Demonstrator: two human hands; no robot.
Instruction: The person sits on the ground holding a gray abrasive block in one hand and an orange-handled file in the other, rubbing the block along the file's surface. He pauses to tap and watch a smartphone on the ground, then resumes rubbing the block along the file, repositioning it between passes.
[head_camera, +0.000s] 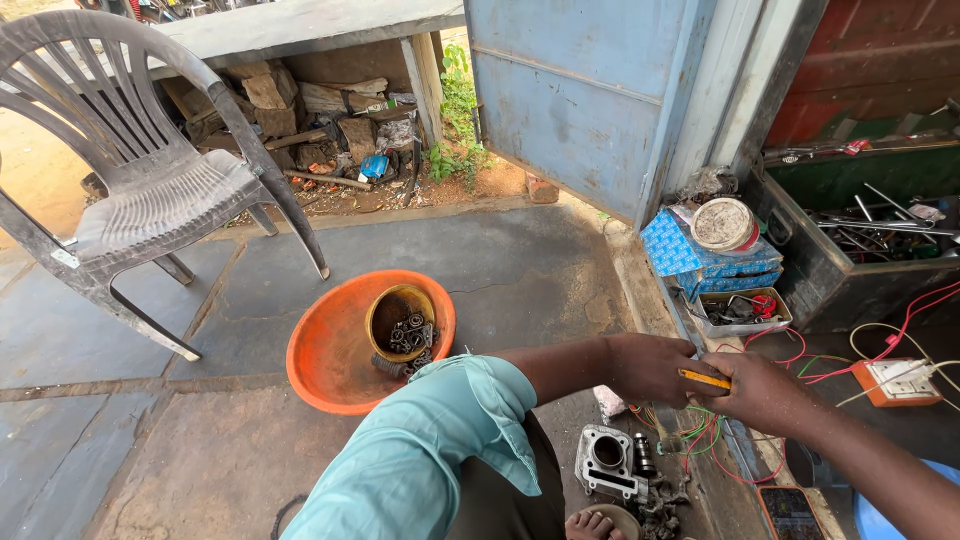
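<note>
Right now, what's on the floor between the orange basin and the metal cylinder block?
In the head view, the person's teal sleeve covers most of that stretch between the basin and block; the floor beneath is hidden.

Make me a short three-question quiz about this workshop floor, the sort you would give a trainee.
1. True or false: the orange basin on the floor holds a smaller yellow bowl with dark metal parts in it.
2. What do the left hand and right hand hold between them? A) a yellow-handled tool B) a hammer C) a paint brush
3. Fill in: on the ground below the hands, beside the tangled coloured wires, lies a grey metal engine ______ with a round bore.

Key
1. True
2. A
3. cylinder
</note>
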